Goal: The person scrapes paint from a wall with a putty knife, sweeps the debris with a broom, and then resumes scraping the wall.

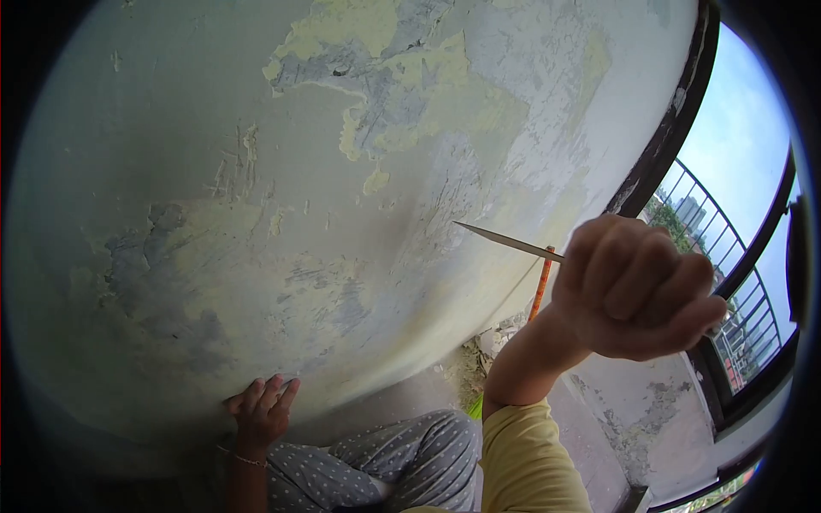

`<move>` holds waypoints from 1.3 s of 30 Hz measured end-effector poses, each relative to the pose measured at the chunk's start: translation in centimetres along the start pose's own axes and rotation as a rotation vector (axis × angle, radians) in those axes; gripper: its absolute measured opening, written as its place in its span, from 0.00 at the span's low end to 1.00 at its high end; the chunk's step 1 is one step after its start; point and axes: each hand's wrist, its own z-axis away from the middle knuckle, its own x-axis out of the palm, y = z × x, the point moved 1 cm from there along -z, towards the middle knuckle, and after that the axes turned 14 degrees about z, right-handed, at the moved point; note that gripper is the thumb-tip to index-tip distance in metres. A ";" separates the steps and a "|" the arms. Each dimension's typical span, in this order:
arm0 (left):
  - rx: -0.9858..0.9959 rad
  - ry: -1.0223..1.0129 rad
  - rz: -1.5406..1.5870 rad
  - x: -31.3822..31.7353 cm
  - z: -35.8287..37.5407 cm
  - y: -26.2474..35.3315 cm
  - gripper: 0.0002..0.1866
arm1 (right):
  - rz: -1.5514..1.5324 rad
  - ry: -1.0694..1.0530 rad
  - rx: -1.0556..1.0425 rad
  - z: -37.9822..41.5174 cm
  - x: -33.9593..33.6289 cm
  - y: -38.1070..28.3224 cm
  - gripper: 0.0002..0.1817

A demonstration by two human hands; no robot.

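Note:
My right hand [637, 286] is raised in front of the wall, its fingers closed in a fist. A thin metal blade [505, 239] juts out to the left from it, tapering to a point in this view; the fist hides its handle. The blade tip overlaps a scraped area of the wall [342, 205], where pale paint has flaked off and grey patches show. Low on the same wall rests my left hand [263, 412], its fingers apart and holding nothing.
Behind my right wrist stands a thin orange stick [541, 284]. Rubble [492, 344] lies at the wall's foot near a bit of green [475, 406]. To the right is a dark-framed window [676, 128] with a railing outside. My patterned trousers [376, 462] show below.

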 end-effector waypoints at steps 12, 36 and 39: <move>-0.033 -0.018 0.031 -0.4 -0.3 0.0 0.17 | 0.106 -0.118 -0.040 -0.7 -0.1 -0.7 0.24; -0.041 -0.025 0.044 -0.5 -0.2 0.1 0.19 | -0.032 -0.080 0.117 2.1 2.2 3.2 0.21; -0.038 -0.024 0.033 -0.4 -0.3 0.0 0.18 | -0.058 -0.133 0.030 1.0 1.1 0.9 0.21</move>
